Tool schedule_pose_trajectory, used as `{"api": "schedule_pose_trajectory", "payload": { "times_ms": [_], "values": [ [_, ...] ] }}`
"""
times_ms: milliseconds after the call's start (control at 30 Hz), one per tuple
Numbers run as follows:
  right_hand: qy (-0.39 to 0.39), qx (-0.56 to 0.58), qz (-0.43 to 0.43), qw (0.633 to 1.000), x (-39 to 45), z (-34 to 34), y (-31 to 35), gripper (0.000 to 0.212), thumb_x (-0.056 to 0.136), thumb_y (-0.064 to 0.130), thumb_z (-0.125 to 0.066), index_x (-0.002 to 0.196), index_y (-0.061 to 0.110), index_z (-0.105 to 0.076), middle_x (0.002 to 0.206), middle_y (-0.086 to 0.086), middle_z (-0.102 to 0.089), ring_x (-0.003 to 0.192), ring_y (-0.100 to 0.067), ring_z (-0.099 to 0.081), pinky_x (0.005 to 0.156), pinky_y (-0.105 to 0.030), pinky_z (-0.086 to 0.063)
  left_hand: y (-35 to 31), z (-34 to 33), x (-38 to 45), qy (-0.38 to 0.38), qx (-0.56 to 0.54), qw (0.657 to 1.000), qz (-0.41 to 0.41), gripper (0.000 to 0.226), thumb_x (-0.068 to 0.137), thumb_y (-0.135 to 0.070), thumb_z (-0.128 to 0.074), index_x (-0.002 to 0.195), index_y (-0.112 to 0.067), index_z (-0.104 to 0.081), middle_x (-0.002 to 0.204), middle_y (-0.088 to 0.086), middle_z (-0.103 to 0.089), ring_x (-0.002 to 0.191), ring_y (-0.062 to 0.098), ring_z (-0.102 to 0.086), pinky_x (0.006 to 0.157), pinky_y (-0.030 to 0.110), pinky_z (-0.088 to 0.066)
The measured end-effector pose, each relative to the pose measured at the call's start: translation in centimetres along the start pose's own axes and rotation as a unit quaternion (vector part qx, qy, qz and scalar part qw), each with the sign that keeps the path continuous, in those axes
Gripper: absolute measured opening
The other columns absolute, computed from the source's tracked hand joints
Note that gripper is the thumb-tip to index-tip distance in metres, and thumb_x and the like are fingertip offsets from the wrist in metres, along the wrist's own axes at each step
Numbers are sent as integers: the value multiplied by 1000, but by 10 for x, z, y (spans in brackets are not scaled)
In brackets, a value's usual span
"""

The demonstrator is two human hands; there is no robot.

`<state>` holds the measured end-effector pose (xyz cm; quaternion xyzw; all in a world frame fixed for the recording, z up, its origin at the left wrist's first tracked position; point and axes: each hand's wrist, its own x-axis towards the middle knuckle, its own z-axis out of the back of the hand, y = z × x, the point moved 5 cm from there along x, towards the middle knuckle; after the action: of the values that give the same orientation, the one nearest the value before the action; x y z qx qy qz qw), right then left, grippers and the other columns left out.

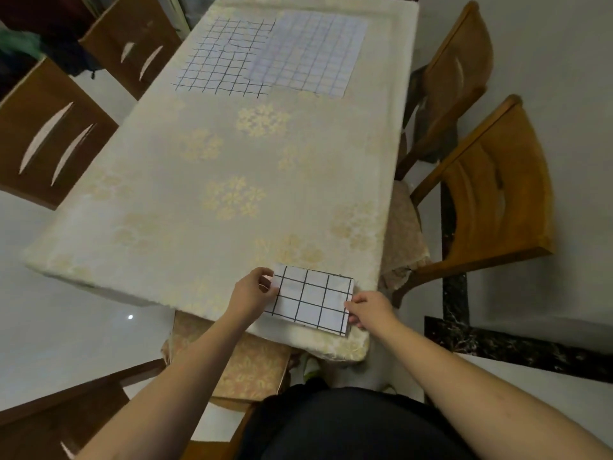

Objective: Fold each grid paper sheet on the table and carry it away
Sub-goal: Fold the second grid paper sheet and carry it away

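A folded grid paper sheet (311,298) with thick black lines lies at the table's near right corner. My left hand (253,292) pinches its left edge. My right hand (370,308) pinches its lower right corner. At the far end of the table lie two flat sheets: one with black grid lines (225,58) and one with faint blue lines (311,53) that overlaps the first sheet's right side.
The table (205,167) carries a cream floral cloth. Wooden chairs stand on the left (49,134), on the right (491,194) and at the near end (238,366), which has a cushioned seat. The floor is pale and glossy.
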<state>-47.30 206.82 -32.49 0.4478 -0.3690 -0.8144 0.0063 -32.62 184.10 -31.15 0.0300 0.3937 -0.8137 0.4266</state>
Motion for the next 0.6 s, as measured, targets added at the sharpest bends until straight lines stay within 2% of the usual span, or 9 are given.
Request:
{"api": "schedule_pose_trajectory", "payload": {
  "times_ms": [133, 233, 367, 500, 600],
  "values": [
    [-25, 1, -1, 1000, 1, 3, 1, 6, 89, 11, -67, 86, 10, -62, 74, -5, -64, 53, -11, -59, 39, -16, -43, 3, -3, 3, 6, -6, 1000, -12, 43, 85, -21, -72, 124, -21, -55, 84, -8, -62, 78, 7, -60, 72, 23, -47],
    [-36, -21, 19, 999, 0, 4, 2, 6, 89, 12, -67, 90, 10, -61, 81, -5, -66, 57, -10, -62, 41, -14, -43, 5, -5, 4, 10, -1, 1000, -20, 46, 85, -20, -72, 127, -22, -53, 83, -12, -61, 76, 3, -59, 69, 20, -46],
    [-48, -33, 36, 998, -1, 3, 2, 8, 90, 14, -66, 94, 7, -62, 77, -2, -64, 58, -9, -61, 44, -13, -44, 7, -7, 6, 7, 8, 1000, -29, 45, 85, -19, -72, 126, -22, -54, 81, -15, -60, 73, -2, -57, 62, 10, -40],
    [-56, -30, 41, 997, 1, 4, 1, 11, 90, 17, -66, 95, 8, -62, 74, 0, -64, 57, -9, -61, 44, -13, -44, 8, -8, 8, 7, 4, 999, -34, 43, 86, -21, -72, 126, -21, -55, 83, -13, -61, 75, -2, -57, 64, 11, -40],
    [-65, -17, 45, 997, 1, 7, -1, 18, 88, 21, -69, 92, 5, -61, 71, -3, -62, 55, -11, -60, 46, -18, -46, 4, -7, 7, -13, 9, 998, -57, 43, 84, -22, -73, 124, -19, -55, 91, -8, -58, 76, 1, -56, 66, 12, -42]
  ]
}}
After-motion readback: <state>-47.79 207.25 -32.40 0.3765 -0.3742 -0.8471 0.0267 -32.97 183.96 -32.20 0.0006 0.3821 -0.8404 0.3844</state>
